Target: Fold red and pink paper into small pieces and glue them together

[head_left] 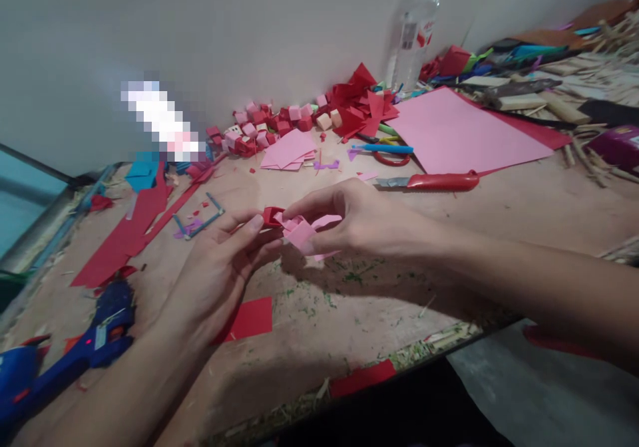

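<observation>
Above the middle of the table, my left hand [232, 251] pinches a small folded red paper piece [272, 217] between thumb and fingers. Right against it, my right hand [344, 217] grips a folded pink paper piece [302, 231] whose flaps stick out to the sides. The red and pink pieces meet between my fingertips; whether they are joined I cannot tell. Under my left wrist lies a flat red paper square [252, 318]. Farther back rests a stack of pink paper squares [289, 150].
Small pink and red paper cubes [254, 128] are heaped along the wall. A red-handled knife [429, 181] lies before large pink sheets [464, 131]. A plastic bottle [414, 34] stands behind. At the left are a blue glue gun [102, 334] and red paper strips [120, 234].
</observation>
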The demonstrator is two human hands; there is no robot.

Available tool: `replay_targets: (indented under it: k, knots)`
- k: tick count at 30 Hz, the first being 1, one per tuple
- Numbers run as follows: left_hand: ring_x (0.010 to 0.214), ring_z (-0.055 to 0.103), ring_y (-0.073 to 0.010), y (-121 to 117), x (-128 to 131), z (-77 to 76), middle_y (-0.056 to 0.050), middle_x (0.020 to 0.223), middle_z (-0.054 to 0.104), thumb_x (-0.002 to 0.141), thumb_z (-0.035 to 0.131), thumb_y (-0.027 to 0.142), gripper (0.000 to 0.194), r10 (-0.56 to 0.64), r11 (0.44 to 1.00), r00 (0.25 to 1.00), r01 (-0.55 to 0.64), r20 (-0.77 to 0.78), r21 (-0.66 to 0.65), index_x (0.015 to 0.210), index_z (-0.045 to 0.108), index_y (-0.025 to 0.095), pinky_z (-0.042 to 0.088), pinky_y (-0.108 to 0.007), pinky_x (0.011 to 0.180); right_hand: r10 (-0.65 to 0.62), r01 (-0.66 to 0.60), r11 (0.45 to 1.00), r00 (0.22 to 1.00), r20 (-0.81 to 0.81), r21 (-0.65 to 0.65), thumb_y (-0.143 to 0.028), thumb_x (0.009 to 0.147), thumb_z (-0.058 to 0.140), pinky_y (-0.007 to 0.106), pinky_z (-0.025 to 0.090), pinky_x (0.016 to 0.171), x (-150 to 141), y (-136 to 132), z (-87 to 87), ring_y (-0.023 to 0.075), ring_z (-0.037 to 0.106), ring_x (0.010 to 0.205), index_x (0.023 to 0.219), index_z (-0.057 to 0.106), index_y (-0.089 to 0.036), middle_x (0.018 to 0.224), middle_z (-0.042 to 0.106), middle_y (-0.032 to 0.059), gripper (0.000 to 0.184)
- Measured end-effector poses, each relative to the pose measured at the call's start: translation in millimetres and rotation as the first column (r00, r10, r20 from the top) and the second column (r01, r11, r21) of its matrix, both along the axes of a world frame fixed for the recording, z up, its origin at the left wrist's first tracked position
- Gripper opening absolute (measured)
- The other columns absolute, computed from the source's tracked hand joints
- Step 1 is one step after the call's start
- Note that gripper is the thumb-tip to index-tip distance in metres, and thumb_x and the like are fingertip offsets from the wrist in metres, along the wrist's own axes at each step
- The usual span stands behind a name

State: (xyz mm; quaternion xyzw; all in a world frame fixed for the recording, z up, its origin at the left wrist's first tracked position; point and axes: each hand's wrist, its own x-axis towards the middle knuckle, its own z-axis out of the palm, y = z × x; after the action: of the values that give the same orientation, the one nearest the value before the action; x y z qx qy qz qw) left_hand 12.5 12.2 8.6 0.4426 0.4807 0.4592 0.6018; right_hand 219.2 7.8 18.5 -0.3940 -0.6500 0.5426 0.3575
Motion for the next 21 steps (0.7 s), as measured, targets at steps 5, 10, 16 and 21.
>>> replay_targets:
  k: [5,10,16,21]
  knots:
    - [0.086,0.072,-0.0174,-0.5,-1.7,-0.9,-0.004,0.097,0.078,0.082,0.084,0.029,0.011,-0.022,1.0,1.0,0.022,-0.003,0.002,0.089,0.08,0.021,0.064,-0.023,0.075,0.03,-0.03,0.999,0.999,-0.02,-0.011,-0.013,0.079,0.073,0.025,0.057,0.064,0.5,-0.3,1.5,0.0159,0.07,0.078,0.104,0.081,-0.016,0.092,0.078,0.0051,0.026]
    - [0.084,0.07,-0.0194,-1.6,-1.4,-1.9,-0.006,0.091,0.078,0.081,0.084,0.034,0.014,-0.04,0.999,0.999,0.041,-0.027,0.027,0.086,0.082,0.021,0.062,-0.025,0.073,0.06,-0.063,0.995,0.997,-0.043,-0.075,-0.022,0.082,0.078,0.025,0.059,0.067,3.7,1.2,4.4,0.0176,0.072,0.082,0.096,0.08,-0.016,0.093,0.078,0.0063,0.015]
    - [0.078,0.069,-0.0175,-2.7,-1.9,-6.3,-0.005,0.085,0.078,0.082,0.082,0.039,0.02,-0.075,0.997,0.996,0.076,-0.044,0.021,0.089,0.082,0.02,0.057,-0.025,0.069,0.073,-0.077,0.991,0.997,-0.039,-0.109,-0.037,0.083,0.082,0.027,0.059,0.07,5.5,2.6,2.3,0.0169,0.072,0.079,0.092,0.079,-0.018,0.091,0.077,0.0053,0.021]
    - [0.069,0.065,-0.015,-3.2,-2.7,-9.9,-0.006,0.086,0.077,0.082,0.081,0.039,0.022,-0.124,0.992,0.991,0.125,-0.044,0.022,0.083,0.08,0.018,0.054,-0.025,0.066,0.024,-0.03,0.987,0.999,-0.037,-0.158,-0.048,0.082,0.082,0.029,0.059,0.072,2.0,2.1,-1.1,0.0179,0.07,0.077,0.087,0.077,-0.02,0.081,0.074,0.0042,0.029]
